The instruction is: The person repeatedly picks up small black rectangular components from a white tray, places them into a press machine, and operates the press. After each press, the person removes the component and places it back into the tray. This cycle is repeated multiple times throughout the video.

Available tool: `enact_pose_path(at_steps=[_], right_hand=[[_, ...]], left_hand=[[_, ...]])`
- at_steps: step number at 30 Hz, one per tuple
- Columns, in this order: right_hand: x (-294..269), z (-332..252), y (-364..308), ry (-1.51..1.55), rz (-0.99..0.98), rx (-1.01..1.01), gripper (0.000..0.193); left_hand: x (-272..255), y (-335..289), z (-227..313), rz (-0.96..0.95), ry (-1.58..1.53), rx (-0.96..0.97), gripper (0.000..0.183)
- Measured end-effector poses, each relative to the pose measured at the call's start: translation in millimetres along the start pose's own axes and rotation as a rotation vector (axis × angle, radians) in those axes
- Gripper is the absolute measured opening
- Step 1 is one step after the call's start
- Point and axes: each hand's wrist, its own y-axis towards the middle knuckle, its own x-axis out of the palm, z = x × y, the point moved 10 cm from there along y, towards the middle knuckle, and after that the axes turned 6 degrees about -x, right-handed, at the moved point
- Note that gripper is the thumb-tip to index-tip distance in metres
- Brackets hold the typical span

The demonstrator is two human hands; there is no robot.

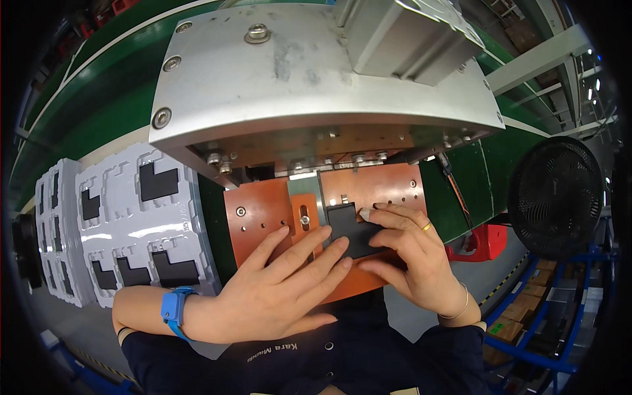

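Observation:
A flat black L-shaped piece (350,232) lies on the orange fixture plate (255,209), under the metal press head. My left hand (280,283) is spread out flat over the plate's left part, its fingertips reaching the orange slotted block (305,209) and the piece's left edge. From the right, my right hand (411,255) grips the piece's right end with bent fingers on top and the thumb at the near edge. Those fingers hide part of the piece's right end.
The silver press (316,85) overhangs the plate's far side. White plastic trays (131,197) with black L-shaped pieces stand at the left. At the right are a black fan (556,197), a red plastic holder (486,243) and a blue rack (553,359).

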Motion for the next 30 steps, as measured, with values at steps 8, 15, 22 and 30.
enact_pose_path(at_steps=[8, 15, 22, 30], right_hand=[[-9, 18, 2, 0.337, 0.029, 0.179, 0.027], [-11, -4, -15, 0.644, 0.207, 0.153, 0.023], [1, -17, 0, 0.989, 0.096, 0.273, 0.031], [-2, -14, 1, 0.95, 0.007, 0.342, 0.013]], left_hand=[[-27, 2, -12, 0.193, -0.322, -0.041, 0.066], [-44, 2, -19, 0.348, -0.656, -0.05, 0.034], [-34, -6, -23, 0.202, -0.911, -0.234, 0.013], [-20, -10, -18, 0.115, -1.031, -0.224, 0.011]])
